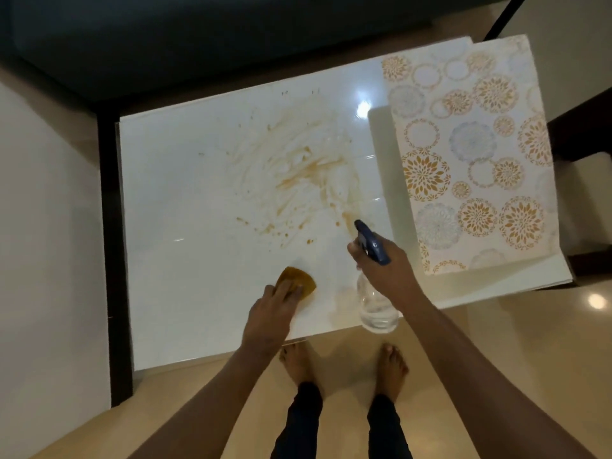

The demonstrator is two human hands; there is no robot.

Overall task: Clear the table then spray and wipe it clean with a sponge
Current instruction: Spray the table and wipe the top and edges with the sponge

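Clear spray bottle (377,306) in right hand (387,270), nearly empty.

White desk (185,180) smeared with orange-brown, under a patterned mat

The stains (298,170) run as orange-brown streaks and spots across the glossy white top. The sponge (299,279) is mustard yellow. The spray bottle (377,306) is clear with a dark blue head. The mat (470,154) is white with orange and pale blue-grey floral circles. The floor (496,342) is beige.
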